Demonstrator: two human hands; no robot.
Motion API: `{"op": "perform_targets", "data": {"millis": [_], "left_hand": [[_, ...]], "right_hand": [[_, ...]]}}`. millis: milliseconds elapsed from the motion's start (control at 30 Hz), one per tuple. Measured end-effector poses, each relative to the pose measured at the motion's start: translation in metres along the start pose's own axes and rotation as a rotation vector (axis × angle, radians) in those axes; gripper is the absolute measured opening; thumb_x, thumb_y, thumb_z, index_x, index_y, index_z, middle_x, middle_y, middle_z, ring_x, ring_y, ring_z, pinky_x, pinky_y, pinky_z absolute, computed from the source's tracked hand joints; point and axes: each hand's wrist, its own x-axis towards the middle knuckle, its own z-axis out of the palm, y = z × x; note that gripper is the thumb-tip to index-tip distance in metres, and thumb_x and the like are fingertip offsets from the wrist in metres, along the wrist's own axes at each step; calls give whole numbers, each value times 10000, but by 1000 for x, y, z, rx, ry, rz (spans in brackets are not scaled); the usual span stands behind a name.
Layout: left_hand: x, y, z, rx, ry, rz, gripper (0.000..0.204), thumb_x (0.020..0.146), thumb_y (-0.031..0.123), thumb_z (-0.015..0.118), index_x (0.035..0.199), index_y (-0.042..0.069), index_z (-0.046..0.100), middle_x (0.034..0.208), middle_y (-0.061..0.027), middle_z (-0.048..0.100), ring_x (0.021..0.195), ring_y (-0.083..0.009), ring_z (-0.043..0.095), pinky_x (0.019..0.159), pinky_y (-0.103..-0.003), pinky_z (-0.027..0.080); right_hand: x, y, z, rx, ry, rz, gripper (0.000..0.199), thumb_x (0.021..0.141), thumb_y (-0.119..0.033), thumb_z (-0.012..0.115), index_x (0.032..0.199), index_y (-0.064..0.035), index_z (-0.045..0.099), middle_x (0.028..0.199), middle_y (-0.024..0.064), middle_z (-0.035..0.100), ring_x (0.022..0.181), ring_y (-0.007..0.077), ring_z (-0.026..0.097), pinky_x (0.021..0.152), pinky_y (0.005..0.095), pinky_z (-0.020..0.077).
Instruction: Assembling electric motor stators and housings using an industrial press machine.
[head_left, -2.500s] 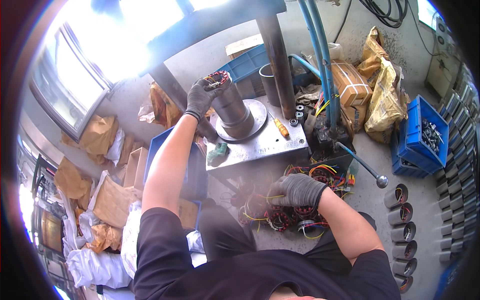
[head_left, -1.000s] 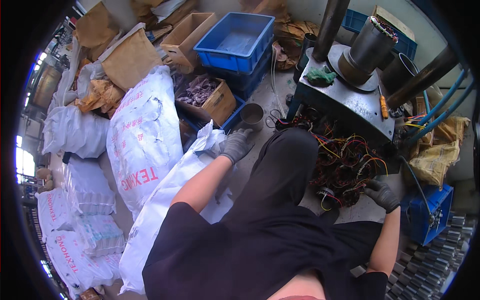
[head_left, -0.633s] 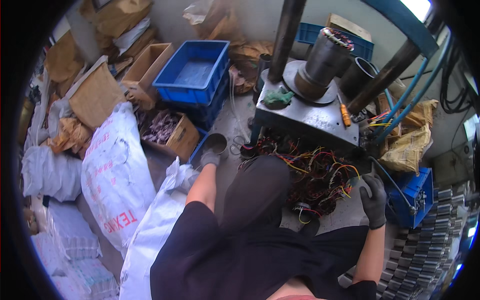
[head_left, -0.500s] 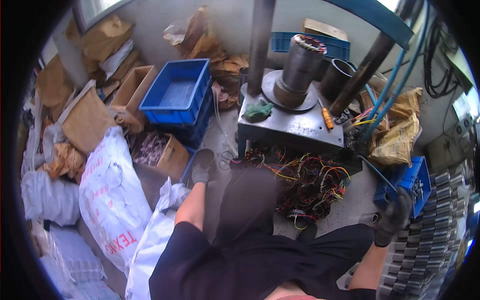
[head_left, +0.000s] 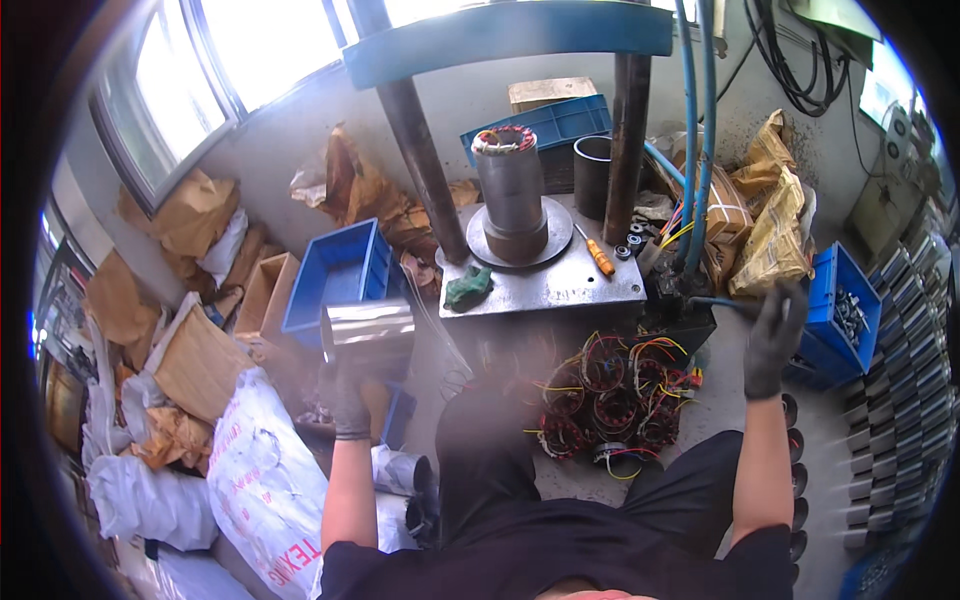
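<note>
My gloved left hand [head_left: 346,398] holds up a shiny metal cylinder [head_left: 368,326] in front of the blue crate [head_left: 338,276]. Up at the right, my gloved right hand [head_left: 774,338] closes around the end of a thin lever [head_left: 722,302] that sticks out from the press. The steel press table [head_left: 560,288] carries a grey mandrel with a wound stator [head_left: 508,180] on top, between two dark columns. An orange-handled screwdriver [head_left: 600,258] and a green rag [head_left: 467,287] lie on the table.
A heap of coloured wire coils [head_left: 612,398] lies on the floor below the press. White sacks [head_left: 262,472] and cardboard boxes [head_left: 200,352] crowd the left. On the right stand a blue bin of parts [head_left: 842,312] and rows of metal sleeves [head_left: 905,330].
The view has swung from the sacks on the left back to the press. My left hand has come up with the metal cylinder, and my right hand has risen from the floor to the lever.
</note>
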Motion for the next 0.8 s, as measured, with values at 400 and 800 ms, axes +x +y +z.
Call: {"op": "perform_targets", "data": {"millis": [400,800], "left_hand": [[111,145,272,-32,-272,515,170,931,123,810,1003,40,680,978,-10,685,907,-110,624,823,-285,530],[168,196,383,4,-528,549,192,974,173,735,1098,32,691,1123,-40,709,952,-140,626,888,-277,506]], "right_hand": [[81,42,74,50,205,185,635,988,-2,573,1588,-87,382,1202,191,637,1091,309,640,992,430,515],[90,11,28,-155,85,240,113,907,-95,689,976,-28,747,884,204,735,850,387,734,789,450,583]]}}
